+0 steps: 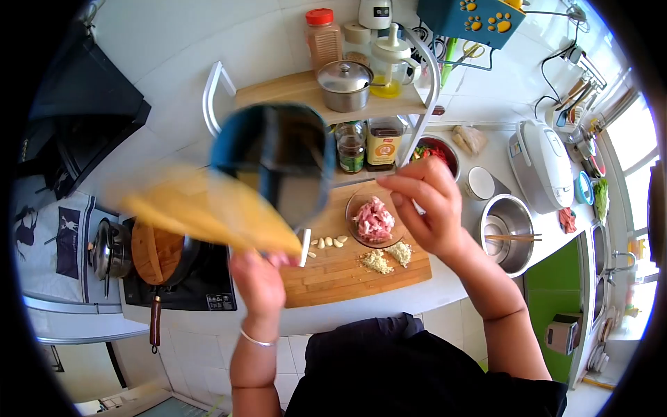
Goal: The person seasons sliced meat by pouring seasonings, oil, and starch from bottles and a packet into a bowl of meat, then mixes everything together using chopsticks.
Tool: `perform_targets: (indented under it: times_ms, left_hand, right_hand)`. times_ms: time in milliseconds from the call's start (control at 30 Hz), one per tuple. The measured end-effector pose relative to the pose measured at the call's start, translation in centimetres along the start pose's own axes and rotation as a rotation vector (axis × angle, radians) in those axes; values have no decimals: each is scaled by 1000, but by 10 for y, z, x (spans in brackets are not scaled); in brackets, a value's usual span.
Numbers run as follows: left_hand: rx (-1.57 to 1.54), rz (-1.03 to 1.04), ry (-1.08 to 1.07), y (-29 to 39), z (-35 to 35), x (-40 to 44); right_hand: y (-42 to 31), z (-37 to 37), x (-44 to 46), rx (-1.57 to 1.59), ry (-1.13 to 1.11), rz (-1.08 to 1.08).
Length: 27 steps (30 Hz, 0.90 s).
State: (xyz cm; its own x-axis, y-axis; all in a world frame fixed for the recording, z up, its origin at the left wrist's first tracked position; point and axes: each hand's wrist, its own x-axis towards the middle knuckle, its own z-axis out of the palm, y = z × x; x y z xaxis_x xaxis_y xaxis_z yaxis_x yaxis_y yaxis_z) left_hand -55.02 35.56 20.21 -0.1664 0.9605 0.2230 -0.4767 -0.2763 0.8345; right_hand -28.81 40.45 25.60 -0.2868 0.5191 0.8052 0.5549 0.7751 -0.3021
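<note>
My left hand (260, 281) closes its fingers on the end of a long yellow thing (208, 212), smeared by motion. Directly behind it, a blue container with inner dividers (326, 163) is tilted in the air and blurred. Whether the two are joined I cannot tell. My right hand (431, 205) is raised, fingers bent but apart, nothing visible between them. Below it, a clear glass bowl of cut raw meat (374, 221) stands on the wooden cutting board (326, 283). Beside the bowl lie two piles of minced garlic (377, 262) and several garlic cloves (330, 242).
To the left, a wok with a wooden lid (158, 254) sits on the black cooktop (221, 274). A steel bowl with chopsticks (506, 219) and a rice cooker (545, 163) stand right. Behind, a shelf (278, 90) carries a lidded pot (345, 87) and an oil jug (389, 66).
</note>
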Motion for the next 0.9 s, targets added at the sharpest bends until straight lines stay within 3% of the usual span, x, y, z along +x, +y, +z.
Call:
perform_targets:
  times_ms: [67, 233, 300, 567, 700, 767, 833, 900]
  left_hand:
    - [-8, -38, -62, 25, 28, 46]
    - [92, -89, 161, 7, 49, 141]
    - [45, -96, 214, -4, 58, 163]
    - [89, -183, 92, -37, 25, 210]
    - [347, 169, 225, -38, -1, 162]
    - [469, 211, 200, -61, -51, 125]
    - [931, 260, 345, -100, -118, 86]
    - [1440, 88, 537, -151, -188, 52]
  right_hand:
    - [4, 7, -29, 51, -168, 118]
    - [21, 38, -83, 102, -358, 134]
    - [31, 51, -96, 128, -452, 279]
    - [61, 129, -73, 162, -460, 476]
    - [86, 181, -46, 292, -293, 548]
    - [91, 192, -42, 354, -251, 613]
    - [89, 193, -42, 420, -203, 710]
    - [85, 190, -51, 457, -219, 725]
